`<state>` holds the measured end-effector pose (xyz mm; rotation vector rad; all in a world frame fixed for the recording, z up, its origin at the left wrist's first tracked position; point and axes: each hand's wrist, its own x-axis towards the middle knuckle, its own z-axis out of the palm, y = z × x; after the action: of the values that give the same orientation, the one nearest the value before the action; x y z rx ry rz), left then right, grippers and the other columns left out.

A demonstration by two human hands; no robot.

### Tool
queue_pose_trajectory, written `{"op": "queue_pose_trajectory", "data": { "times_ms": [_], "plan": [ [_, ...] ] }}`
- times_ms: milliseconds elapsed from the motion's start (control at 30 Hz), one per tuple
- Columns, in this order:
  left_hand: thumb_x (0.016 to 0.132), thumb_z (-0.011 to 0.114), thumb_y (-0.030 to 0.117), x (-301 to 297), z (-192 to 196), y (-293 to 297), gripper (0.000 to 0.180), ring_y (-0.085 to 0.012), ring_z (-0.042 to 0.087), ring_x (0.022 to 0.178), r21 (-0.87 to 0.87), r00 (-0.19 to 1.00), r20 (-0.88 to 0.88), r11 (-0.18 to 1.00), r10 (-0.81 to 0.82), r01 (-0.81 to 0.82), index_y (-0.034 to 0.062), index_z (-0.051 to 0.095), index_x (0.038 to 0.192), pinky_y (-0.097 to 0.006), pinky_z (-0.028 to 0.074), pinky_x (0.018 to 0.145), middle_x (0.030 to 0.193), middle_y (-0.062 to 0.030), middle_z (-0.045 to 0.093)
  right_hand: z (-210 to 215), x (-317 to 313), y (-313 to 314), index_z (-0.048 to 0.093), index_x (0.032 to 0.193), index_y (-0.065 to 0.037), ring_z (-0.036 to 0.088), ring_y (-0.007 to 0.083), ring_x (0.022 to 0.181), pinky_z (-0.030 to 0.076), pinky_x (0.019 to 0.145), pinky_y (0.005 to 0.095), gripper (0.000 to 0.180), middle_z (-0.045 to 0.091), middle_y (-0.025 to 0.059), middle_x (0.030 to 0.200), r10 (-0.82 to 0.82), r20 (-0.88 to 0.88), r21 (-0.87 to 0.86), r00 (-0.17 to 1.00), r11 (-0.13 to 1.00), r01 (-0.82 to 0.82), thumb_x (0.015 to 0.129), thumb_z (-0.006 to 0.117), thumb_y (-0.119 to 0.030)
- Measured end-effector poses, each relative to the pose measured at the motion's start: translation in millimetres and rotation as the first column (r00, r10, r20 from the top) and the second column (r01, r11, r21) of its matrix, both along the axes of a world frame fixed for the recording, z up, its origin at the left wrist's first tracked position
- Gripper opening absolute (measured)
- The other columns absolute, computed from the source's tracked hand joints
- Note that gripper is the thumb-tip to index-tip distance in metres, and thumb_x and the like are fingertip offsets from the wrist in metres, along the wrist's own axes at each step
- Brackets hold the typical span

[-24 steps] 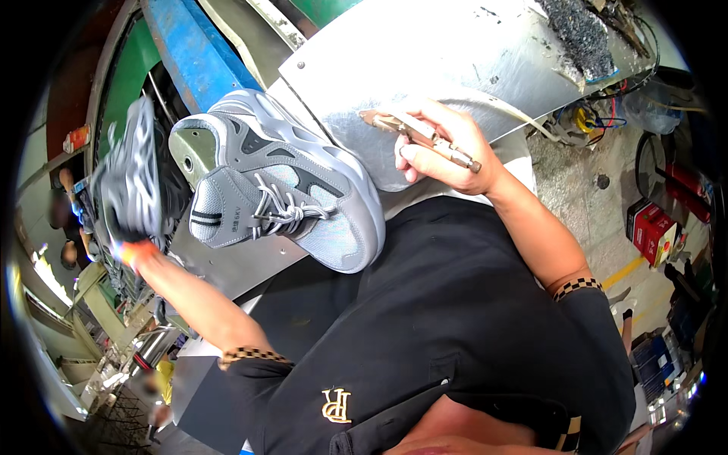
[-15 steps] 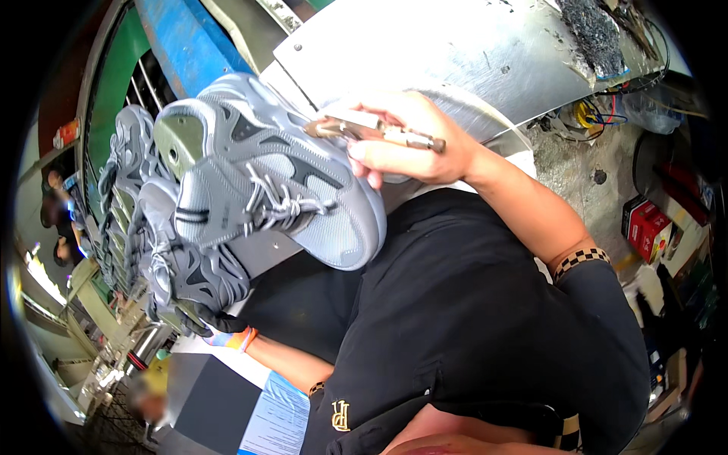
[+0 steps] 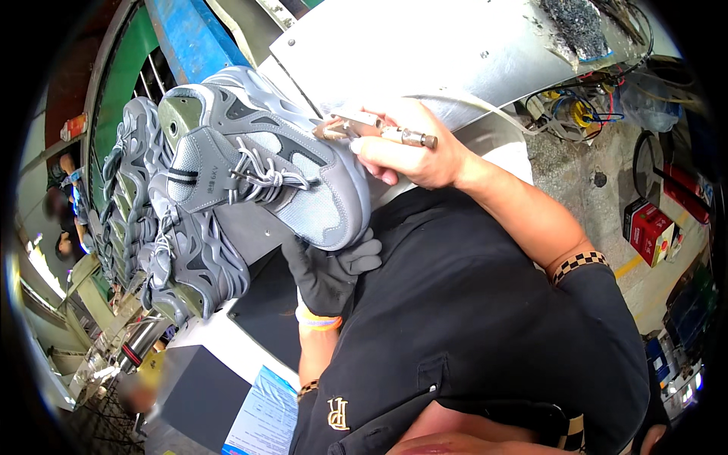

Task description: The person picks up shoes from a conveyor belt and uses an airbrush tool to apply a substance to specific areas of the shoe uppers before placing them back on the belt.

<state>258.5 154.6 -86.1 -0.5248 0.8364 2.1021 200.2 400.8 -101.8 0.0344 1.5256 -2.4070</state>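
Note:
A grey sneaker (image 3: 303, 182) with tied pale laces lies across the middle, a green shoe last (image 3: 177, 114) showing in its opening. My left hand (image 3: 327, 274), in a dark grey glove, is cupped at the sneaker's toe. Its thumb and fingers are spread apart; whether they touch the toe I cannot tell. My bare right hand (image 3: 409, 152) is closed around a brass-coloured and silver metal hand tool (image 3: 345, 125). The tool's tip is beside the sole's side edge; contact is unclear.
More grey sneakers on green lasts (image 3: 189, 265) stand in a row at the left. A white metal surface (image 3: 409, 53) lies beyond my right hand. A blue printed sheet (image 3: 265, 409) is at lower left; a red box (image 3: 647, 231) is on the floor at right.
My left hand has come from the sneakers at the left to the toe of the middle sneaker. That sneaker has shifted slightly up and left. My right hand still holds the tool.

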Motion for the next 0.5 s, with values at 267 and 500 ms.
{"op": "queue_pose_trajectory", "data": {
  "times_ms": [267, 500],
  "plan": [
    [0.087, 0.036, 0.071, -14.3, 3.1, 21.1, 0.092, -0.0383, 0.063, 0.098, -0.026, 0.982, 0.176, 0.997, -0.063, 0.068, -0.0081, 0.039, 0.134, -0.045, 0.055, 0.081, 0.116, -0.0258, 0.059, 9.0, 28.0, 14.6, 0.055, 0.115, 0.004, 0.047, 0.0052, 0.047, 0.038, 0.044, 0.0203, 0.033, 0.053, 0.0012, 0.061, -0.031, 0.007, -0.012, 0.999, 0.999, 0.031, 0.086, 0.054, -0.011],
    [0.086, 0.033, 0.074, -20.7, 1.3, 44.7, 0.094, -0.0388, 0.062, 0.103, 0.052, 0.972, 0.190, 0.990, -0.136, 0.128, -0.0068, 0.038, 0.135, -0.047, 0.053, 0.086, 0.117, -0.0259, 0.059, 15.9, 51.4, 32.0, 0.054, 0.114, 0.002, 0.046, 0.0052, 0.047, 0.038, 0.044, 0.0208, 0.031, 0.053, 0.0012, 0.061, -0.019, 0.090, 0.129, 0.996, 0.992, 0.008, 0.086, 0.054, -0.010]
  ]
}}
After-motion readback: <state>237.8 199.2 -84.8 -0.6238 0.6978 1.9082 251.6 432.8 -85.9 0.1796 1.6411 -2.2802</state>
